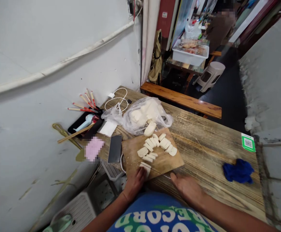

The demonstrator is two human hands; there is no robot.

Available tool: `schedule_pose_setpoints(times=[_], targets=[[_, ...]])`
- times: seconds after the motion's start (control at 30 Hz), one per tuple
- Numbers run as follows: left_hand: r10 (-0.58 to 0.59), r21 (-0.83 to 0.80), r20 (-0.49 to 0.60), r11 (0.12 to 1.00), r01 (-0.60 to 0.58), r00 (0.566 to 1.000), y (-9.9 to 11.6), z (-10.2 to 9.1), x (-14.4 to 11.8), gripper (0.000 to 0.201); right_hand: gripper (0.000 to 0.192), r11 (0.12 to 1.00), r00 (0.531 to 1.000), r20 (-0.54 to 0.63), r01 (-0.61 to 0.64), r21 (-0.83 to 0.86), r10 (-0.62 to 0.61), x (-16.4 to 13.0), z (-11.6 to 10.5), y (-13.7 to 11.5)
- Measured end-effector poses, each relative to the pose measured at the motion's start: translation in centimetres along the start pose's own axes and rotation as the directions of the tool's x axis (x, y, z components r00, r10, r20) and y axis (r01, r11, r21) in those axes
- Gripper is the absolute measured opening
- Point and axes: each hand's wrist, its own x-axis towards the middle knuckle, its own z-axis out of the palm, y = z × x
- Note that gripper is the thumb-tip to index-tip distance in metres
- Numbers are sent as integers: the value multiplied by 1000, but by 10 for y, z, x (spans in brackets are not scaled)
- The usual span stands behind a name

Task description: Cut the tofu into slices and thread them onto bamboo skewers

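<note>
Shirt (152, 198): yours is blue, with green patches
Lettering (156, 216): chunky, off-white — upside down from your view, spelling "RECORD"
Left hand (136, 178), right hand (188, 188): bare — like your forearms (227, 209)

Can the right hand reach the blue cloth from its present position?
Probably yes. The blue cloth lies right of the right hand on the wooden table, and nothing visible blocks the way, but the hand seems to hold a knife.

At the wooden cutting board (165, 163), the left hand (136, 180) holds a white piece (146, 167) at seven o'clock, the right hand (187, 187), at four, a knife (165, 176).
</note>
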Motion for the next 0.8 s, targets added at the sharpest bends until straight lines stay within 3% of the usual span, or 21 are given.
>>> schedule_pose_setpoints(times=[0.5,0.63,0.8], targets=[[-40,-99,9,994,41,999,-1,-4,12,37,26,996,990,131,64,-65,-55,0,10,-2],[-75,-139,-10,988,72,997,-3,-4,13,37,24,998,989,142,42,-51,-34,5,11,-5],[-24,-185,5,982,24,1000,-7,2,11,29,23,1000,993,118,-1,-9,2,21,10,-11]])
